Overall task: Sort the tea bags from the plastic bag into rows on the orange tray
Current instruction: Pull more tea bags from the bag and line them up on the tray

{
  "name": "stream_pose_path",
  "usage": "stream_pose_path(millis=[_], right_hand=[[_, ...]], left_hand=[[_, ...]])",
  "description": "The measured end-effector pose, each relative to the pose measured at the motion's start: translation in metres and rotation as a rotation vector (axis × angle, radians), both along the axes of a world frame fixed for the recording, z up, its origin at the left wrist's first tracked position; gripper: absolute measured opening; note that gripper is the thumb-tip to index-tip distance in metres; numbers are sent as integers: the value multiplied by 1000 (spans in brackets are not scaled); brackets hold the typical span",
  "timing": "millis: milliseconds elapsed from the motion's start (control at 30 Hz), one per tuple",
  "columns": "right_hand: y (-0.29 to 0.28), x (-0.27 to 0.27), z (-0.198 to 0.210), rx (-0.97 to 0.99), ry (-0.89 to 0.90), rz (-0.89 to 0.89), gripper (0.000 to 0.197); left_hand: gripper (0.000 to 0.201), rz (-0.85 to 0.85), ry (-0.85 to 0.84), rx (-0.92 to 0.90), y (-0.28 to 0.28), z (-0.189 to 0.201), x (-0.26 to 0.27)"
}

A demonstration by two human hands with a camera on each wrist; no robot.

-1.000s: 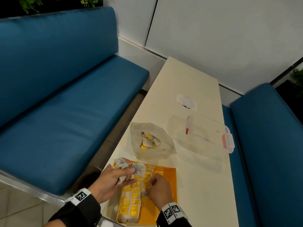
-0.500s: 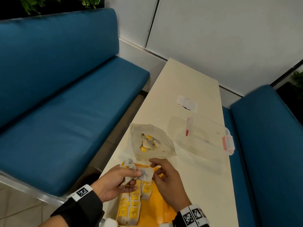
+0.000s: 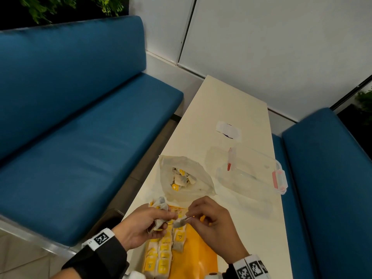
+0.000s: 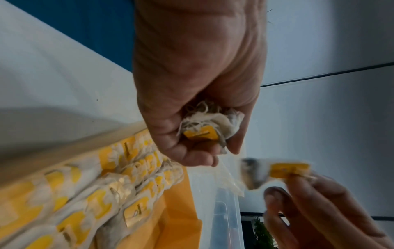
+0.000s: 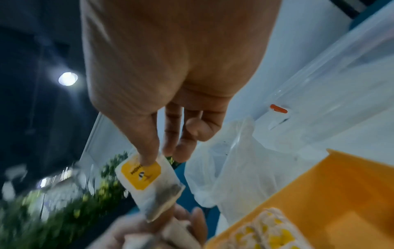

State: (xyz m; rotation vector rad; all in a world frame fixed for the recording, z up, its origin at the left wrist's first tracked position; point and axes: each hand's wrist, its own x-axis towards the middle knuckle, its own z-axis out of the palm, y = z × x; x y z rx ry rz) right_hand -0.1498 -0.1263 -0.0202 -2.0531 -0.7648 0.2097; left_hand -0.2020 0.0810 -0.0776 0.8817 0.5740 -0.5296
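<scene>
Right hand (image 3: 209, 220) has closed in since half a second ago, fingers (image 5: 149, 155) now pinching single tea bag (image 5: 149, 182) by yellow tag, bag hanging toward left hand (image 3: 145, 224). Left hand clutches bunch of tea bags (image 4: 209, 128). Rows (image 3: 163, 254) lie on orange tray (image 3: 201, 256), directly below and near; right hand nearer open slot. Plastic bag (image 3: 185, 178) just beyond tray.

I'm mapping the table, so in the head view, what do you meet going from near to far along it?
Orange tray → hands, left hand and right hand → plastic bag → clear box → white label.
</scene>
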Motion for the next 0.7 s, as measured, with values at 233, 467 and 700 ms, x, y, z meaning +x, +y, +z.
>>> stream_pose_path(millis=[233,467,700], right_hand=[[-12,17,-4,-4,280,-203,13],[-18,5,-18,-43,532,-217,6],[-21,-13,-57,-327,662,-167,5]], left_hand=[[28,119,-61,40,16,-4,-4],[36,119,-62,71,14,-11,-9],[71,149,-59,95,11,-19,-12]])
